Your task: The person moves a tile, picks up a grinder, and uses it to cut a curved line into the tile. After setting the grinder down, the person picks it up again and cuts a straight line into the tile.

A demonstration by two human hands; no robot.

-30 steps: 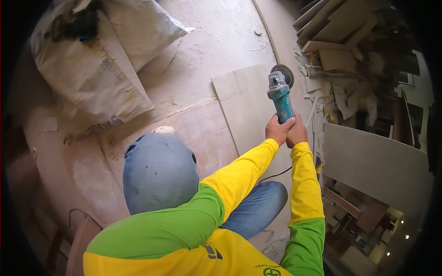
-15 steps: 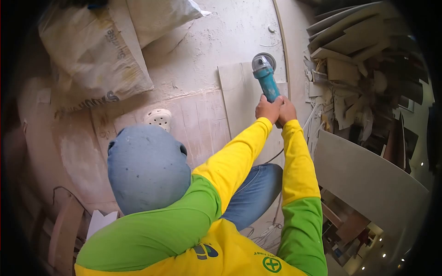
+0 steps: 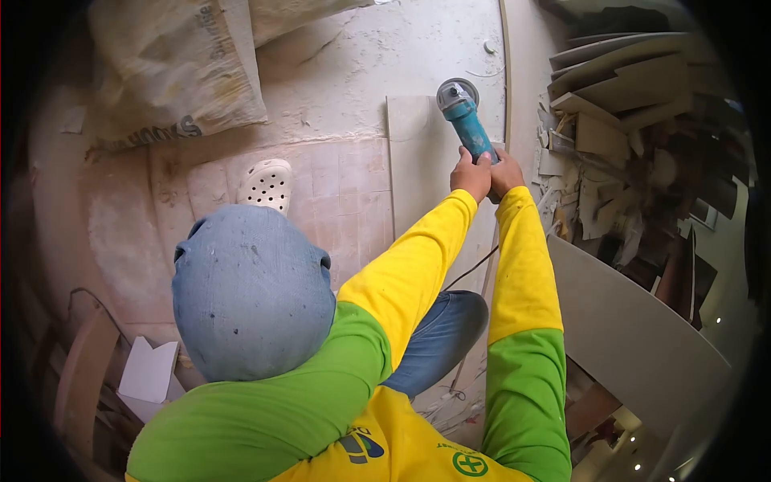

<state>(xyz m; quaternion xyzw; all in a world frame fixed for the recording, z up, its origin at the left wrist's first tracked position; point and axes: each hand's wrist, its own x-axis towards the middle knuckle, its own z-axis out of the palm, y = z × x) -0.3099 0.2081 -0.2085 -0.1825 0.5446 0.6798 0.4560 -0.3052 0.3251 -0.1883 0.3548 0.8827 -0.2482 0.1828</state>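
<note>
Both my hands are wrapped around the body of a teal angle grinder [image 3: 472, 132], which points away from me. My left hand [image 3: 471, 174] grips it from the left side, thumb along the top. On the other side, my right hand [image 3: 506, 173] closes around the rear end, partly behind the tool. The grinder's disc and guard [image 3: 458, 93] overlap the far end of a pale flat panel [image 3: 418, 161] lying on the floor. A dark cord [image 3: 474, 267] trails from the tool back toward my bent knee.
A large printed sack [image 3: 177, 72] lies at the upper left. A cream clog [image 3: 267, 183] is on my left foot. Broken boards and offcuts [image 3: 602, 145] are piled along the right, near a big curved panel [image 3: 634, 297]. A white box [image 3: 148, 377] stands at lower left.
The view has shifted, with the sack higher in it and more of the clog showing. My hands and the grinder sit slightly higher in view, the grip unchanged.
</note>
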